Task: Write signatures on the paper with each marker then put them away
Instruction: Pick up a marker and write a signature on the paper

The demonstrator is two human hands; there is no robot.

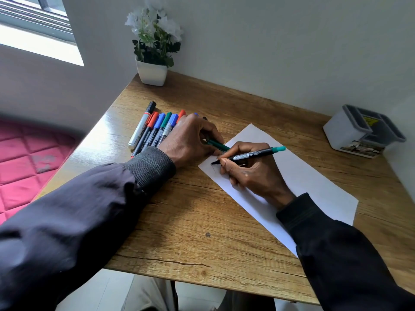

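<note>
- Head view: the right hand pinches a black marker between thumb and curled fingers. Its heel rests on the paper.
- The marker lies at a low slant, teal end up and to the right. Its dark tip touches the paper near the sheet's left corner, beside a faint stroke.
- The paper is a white sheet lying at an angle on the right half of the desk. The right sleeve covers its near edge.
- The left hand rests on the desk just left of the paper, its fingers curled round a green piece. Whether this is a cap or a whole pen I cannot tell. The piece's end reaches the paper's edge, close to the right hand's fingers.
- A row of capped markers lies side by side on the desk, behind and to the left of the left hand. A white one with a black cap is outermost, followed by red, blue, green, blue and red caps. The hand hides the rest.
- A pale box with a grey lid stands at the desk's far right, well apart from the paper.
- A white pot of white flowers stands in the far left corner.
- A pink quilted bed lies left of the desk, under a window.
</note>
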